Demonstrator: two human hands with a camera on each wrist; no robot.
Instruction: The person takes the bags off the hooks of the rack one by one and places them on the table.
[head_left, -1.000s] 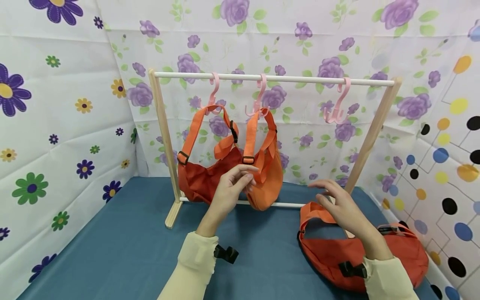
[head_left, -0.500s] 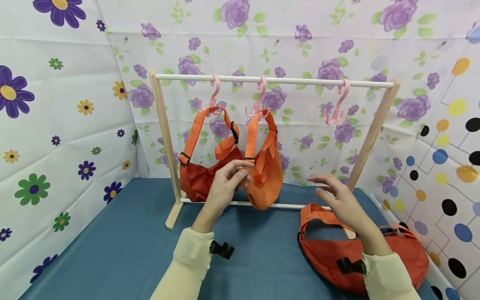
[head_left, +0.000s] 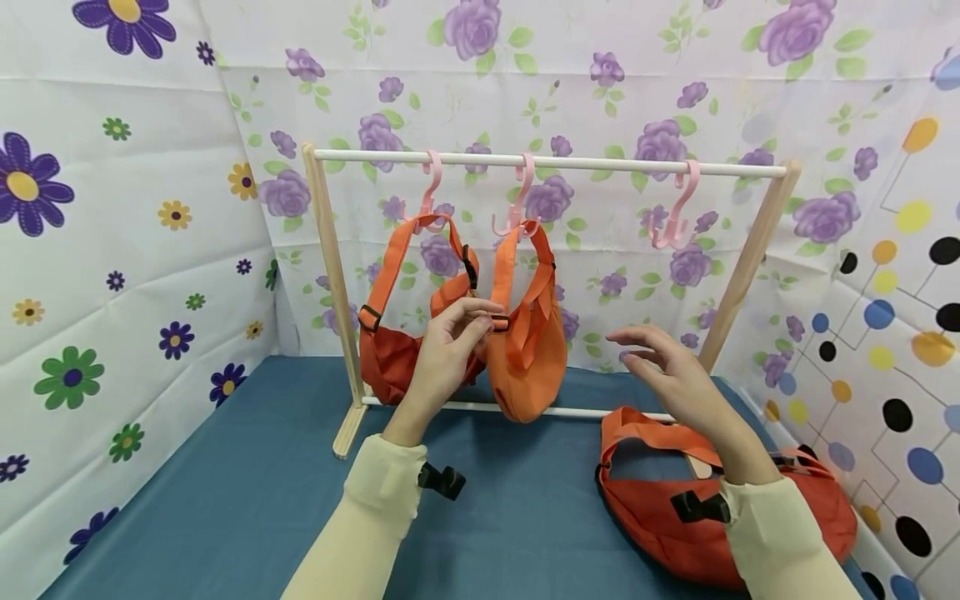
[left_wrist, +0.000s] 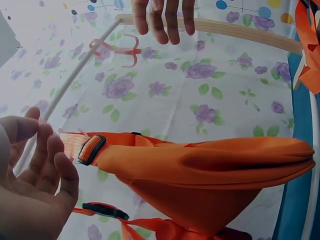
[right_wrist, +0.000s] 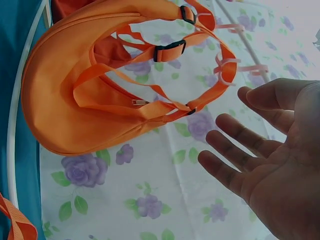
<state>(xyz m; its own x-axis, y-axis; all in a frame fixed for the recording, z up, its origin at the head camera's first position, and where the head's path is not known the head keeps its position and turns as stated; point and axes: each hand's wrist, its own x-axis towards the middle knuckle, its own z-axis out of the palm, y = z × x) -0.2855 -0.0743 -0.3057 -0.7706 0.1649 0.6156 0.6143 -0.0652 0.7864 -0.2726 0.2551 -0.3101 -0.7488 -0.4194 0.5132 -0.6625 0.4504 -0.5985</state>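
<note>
Got left hand loosely curled, right hand loosely spread, both seemingly empty, with orange bag at left hand's three o'clock, slung by strap off pink hook, probably to dangle free

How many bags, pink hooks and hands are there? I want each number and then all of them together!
Bags: 3 (hanging orange bag, hanging red bag, red bag lying on the blue table)
Hooks: 3 (left pink hook, middle pink hook, right pink hook)
Hands: 2 (left hand, right hand)
Total: 8
</note>
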